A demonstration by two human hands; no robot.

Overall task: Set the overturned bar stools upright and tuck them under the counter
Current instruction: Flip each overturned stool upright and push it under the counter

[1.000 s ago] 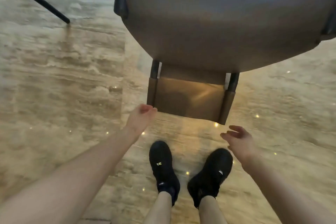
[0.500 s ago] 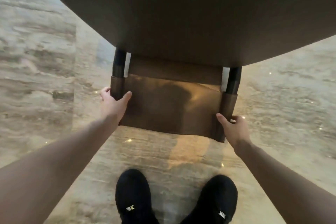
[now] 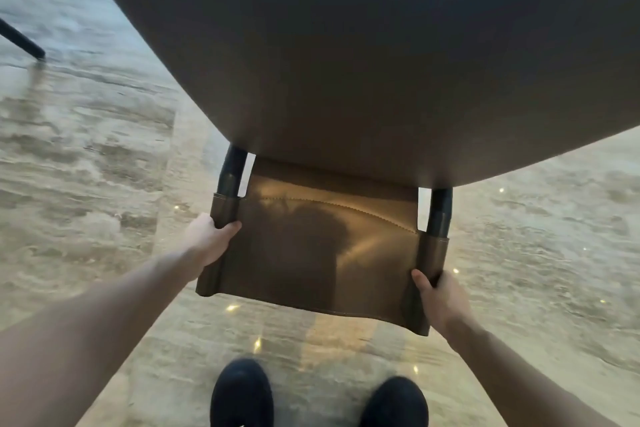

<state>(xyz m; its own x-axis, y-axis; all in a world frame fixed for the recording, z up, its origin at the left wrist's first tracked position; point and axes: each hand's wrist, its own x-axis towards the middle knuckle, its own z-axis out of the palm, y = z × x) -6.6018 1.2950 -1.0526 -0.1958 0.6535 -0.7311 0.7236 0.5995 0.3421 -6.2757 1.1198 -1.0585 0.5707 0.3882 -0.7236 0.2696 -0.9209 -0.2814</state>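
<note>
1. As gripped now, bar stool: left hand curls round the backrest's left sleeve; right hand curls round its right sleeve.
2. Handling, judged: rigid frame, probably heavy and awkward; sleeved posts look the surest hold; smooth covering may slip.
3. Appearance: brown leather-like backrest with a stitched seam, black posts, broad dark seat.
4. Location: above the marble floor, just ahead of the shoes.

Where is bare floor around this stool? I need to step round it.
Bare marble floor lies left of the backrest, up to a dark leg far left, and right of the right hand. Crowded: left hand, shoes and seat in the middle.
</note>
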